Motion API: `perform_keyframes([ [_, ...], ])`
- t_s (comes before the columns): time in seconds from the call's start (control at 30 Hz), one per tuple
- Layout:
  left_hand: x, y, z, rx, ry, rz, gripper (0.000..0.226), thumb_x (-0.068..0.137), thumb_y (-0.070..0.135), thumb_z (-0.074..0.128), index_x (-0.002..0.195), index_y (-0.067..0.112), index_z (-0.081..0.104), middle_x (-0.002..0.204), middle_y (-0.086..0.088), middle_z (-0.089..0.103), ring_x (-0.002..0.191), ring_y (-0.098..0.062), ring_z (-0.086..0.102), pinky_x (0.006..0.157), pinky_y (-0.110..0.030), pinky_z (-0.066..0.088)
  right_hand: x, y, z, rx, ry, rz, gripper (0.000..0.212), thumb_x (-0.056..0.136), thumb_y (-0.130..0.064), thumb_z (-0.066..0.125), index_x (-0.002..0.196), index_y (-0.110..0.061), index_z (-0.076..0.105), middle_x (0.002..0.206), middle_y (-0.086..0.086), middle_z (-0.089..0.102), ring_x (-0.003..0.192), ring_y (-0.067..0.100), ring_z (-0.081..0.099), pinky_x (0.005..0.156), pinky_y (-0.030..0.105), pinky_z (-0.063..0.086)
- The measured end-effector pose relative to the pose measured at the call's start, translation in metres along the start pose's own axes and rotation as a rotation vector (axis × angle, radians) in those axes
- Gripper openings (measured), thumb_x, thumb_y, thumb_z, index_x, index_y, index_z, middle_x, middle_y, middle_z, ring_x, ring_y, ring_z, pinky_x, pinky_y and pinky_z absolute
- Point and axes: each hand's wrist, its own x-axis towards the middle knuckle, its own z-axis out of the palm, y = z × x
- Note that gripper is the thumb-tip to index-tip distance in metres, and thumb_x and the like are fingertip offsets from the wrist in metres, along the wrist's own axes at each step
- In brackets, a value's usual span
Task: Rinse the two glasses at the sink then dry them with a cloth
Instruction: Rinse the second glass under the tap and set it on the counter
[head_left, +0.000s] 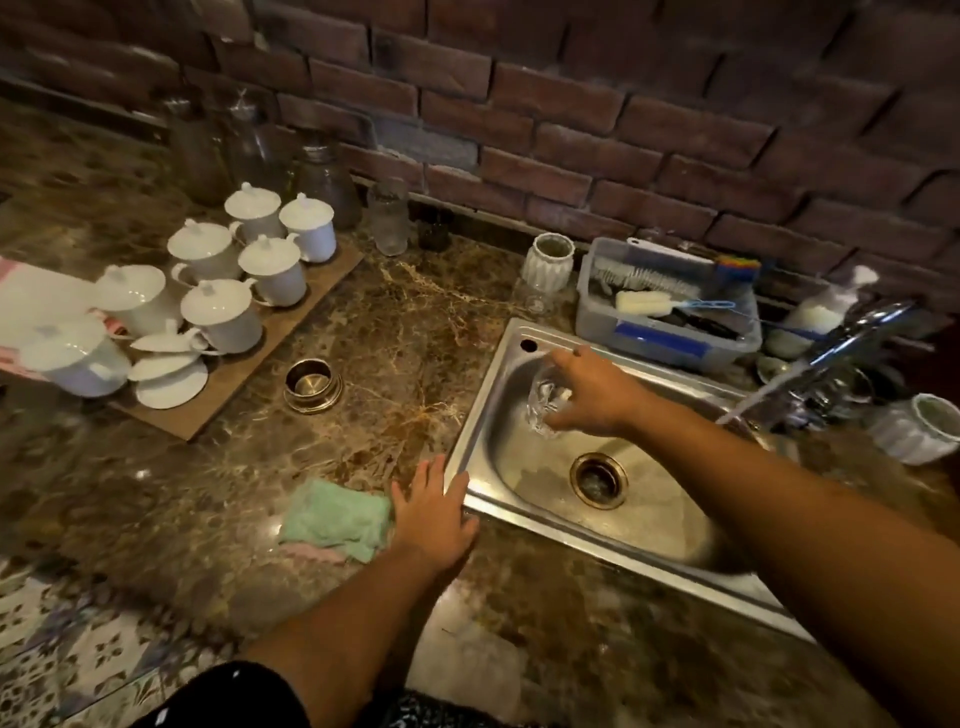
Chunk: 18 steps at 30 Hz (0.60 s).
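Several lidded white cups (223, 312) on board (234, 397) at left; brush tub (670, 338) behind sink (475, 410). R hand (592, 397) grips glass (544, 404) over basin. L hand (434, 512) flat, fingers straight, on counter just beside green cloth (335, 519).

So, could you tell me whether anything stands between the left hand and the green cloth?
Nothing visible does: the left hand lies open on the counter directly beside the cloth, near the sink's front corner.
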Motion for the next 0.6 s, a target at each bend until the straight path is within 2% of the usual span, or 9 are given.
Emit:
perform_keyframes([
  [0.03,0.003,0.010,-0.007,-0.028,-0.026,-0.046,0.065,0.094,0.048,0.055,0.151,0.026,0.031,0.166,-0.013,0.012,0.154,-0.036,0.005,0.117,-0.067,0.014,-0.013,0.006,-0.003,0.023,0.016,0.002,0.069,0.075,-0.032,0.081,0.136,-0.027,0.048,0.131,0.001,0.048,0.111,0.014,0.051,0.086,0.029,0.048],
  [0.1,0.013,0.033,-0.020,-0.121,-0.060,-0.116,0.070,0.087,0.047,0.065,0.144,0.020,0.036,0.156,-0.018,0.029,0.146,-0.040,0.026,0.113,-0.058,0.032,-0.035,0.019,-0.008,0.054,0.049,0.022,0.071,0.077,-0.030,0.080,0.139,-0.027,0.047,0.133,0.002,0.048,0.114,0.015,0.050,0.087,0.028,0.047],
  [0.17,0.023,0.063,-0.036,-0.320,-0.085,-0.056,0.077,0.081,0.043,0.075,0.143,0.015,0.039,0.146,-0.016,0.043,0.135,-0.037,0.045,0.108,-0.046,0.044,-0.054,0.031,-0.013,0.063,0.079,0.040,0.077,0.076,-0.030,0.081,0.143,-0.025,0.044,0.140,0.005,0.048,0.122,0.021,0.051,0.093,0.030,0.049],
  [0.27,0.029,0.116,-0.060,-0.566,-0.101,0.185,0.081,0.081,0.027,0.081,0.148,0.016,0.037,0.140,0.000,0.045,0.134,-0.025,0.048,0.109,-0.032,0.040,-0.074,0.051,-0.018,0.090,0.101,0.058,0.079,0.073,-0.031,0.082,0.142,-0.026,0.044,0.140,0.006,0.050,0.123,0.023,0.052,0.092,0.029,0.048],
  [0.37,0.022,0.162,-0.076,-0.744,-0.096,0.312,0.090,0.078,0.027,0.085,0.152,0.025,0.033,0.147,0.003,0.048,0.134,-0.018,0.047,0.112,-0.040,0.042,-0.091,0.073,-0.025,0.143,0.120,0.065,0.082,0.070,-0.030,0.083,0.142,-0.025,0.045,0.140,0.003,0.053,0.123,0.021,0.054,0.089,0.027,0.048],
  [0.47,0.014,0.196,-0.080,-0.837,-0.110,0.401,0.093,0.078,0.019,0.085,0.153,0.025,0.031,0.144,0.003,0.049,0.132,-0.014,0.047,0.109,-0.035,0.044,-0.105,0.093,-0.033,0.163,0.122,0.078,0.090,0.071,-0.027,0.083,0.149,-0.021,0.038,0.143,0.004,0.051,0.125,0.020,0.053,0.091,0.026,0.046],
  [0.53,0.012,0.215,-0.079,-0.882,-0.111,0.434,0.090,0.078,0.013,0.085,0.150,0.023,0.032,0.137,0.006,0.052,0.125,-0.011,0.051,0.098,-0.022,0.048,-0.113,0.106,-0.038,0.203,0.129,0.086,0.090,0.072,-0.024,0.082,0.150,-0.020,0.037,0.140,0.005,0.054,0.120,0.018,0.055,0.092,0.028,0.048],
  [0.6,0.012,0.232,-0.078,-0.909,-0.111,0.429,0.084,0.078,0.007,0.085,0.145,0.021,0.036,0.127,0.008,0.057,0.111,-0.005,0.059,0.082,-0.012,0.052,-0.116,0.120,-0.040,0.240,0.146,0.110,0.092,0.072,-0.025,0.081,0.151,-0.021,0.035,0.138,0.005,0.056,0.116,0.016,0.056,0.094,0.032,0.051],
])
